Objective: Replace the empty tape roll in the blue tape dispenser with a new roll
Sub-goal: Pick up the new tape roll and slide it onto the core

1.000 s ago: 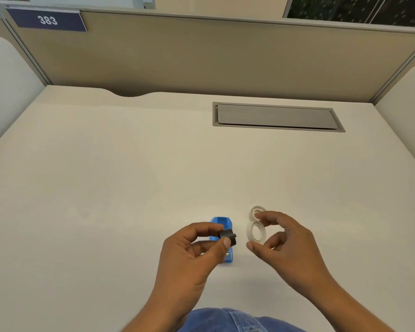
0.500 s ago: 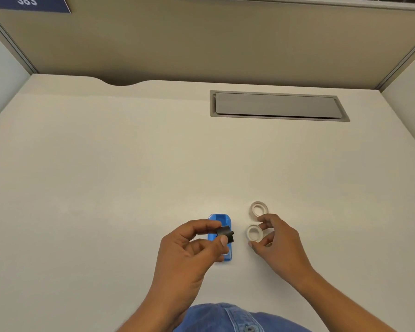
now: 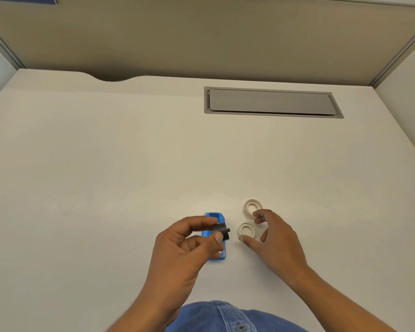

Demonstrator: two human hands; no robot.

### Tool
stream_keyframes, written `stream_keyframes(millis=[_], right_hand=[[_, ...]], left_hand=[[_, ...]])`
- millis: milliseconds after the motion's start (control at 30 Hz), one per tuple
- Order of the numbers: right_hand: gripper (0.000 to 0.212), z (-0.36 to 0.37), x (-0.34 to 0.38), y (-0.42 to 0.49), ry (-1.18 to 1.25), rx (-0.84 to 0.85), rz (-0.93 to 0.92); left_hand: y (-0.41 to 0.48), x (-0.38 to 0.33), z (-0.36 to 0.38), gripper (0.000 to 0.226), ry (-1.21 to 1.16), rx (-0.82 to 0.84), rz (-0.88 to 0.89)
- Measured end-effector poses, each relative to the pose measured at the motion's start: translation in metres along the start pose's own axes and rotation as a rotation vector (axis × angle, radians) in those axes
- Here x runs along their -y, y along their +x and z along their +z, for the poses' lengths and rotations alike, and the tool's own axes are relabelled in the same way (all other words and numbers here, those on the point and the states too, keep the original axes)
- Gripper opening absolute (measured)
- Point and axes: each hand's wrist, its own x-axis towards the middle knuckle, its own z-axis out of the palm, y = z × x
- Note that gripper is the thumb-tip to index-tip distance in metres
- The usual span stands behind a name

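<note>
Blue tape dispenser (image 3: 213,236) lies open on counter (image 3: 106,188), freeing both hands. Left hand (image 3: 187,245) pinches black spindle (image 3: 222,231) clear for loading; right hand (image 3: 273,233) spread loosely, empty, over near tape ring (image 3: 246,230), far ring (image 3: 252,206) just beside.

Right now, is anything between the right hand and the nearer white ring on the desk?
Nothing visible. The right hand is open around the nearer white ring, which lies flat on the desk. The other ring lies beyond it, apart.
</note>
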Motion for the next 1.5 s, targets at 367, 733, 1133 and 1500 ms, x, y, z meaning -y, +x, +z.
stream_keyframes(millis=[367,733,1133,1500], right_hand=[[0.051,-0.031,0.004,0.034,-0.185,0.135,-0.152],[0.049,-0.031,0.003,0.049,-0.12,0.183,-0.13],[0.033,-0.059,0.036,-0.012,0.368,-0.022,-0.187],[0.039,-0.098,0.074,-0.09,0.612,0.069,-0.301]], left_hand=[[-0.012,-0.001,0.0,0.025,0.007,0.027,0.015],[-0.034,-0.002,-0.005,0.026,-0.008,-0.001,0.051],[-0.049,-0.01,-0.007,0.031,-0.019,0.013,0.101],[-0.061,-0.021,-0.01,0.03,0.065,0.041,0.18]])
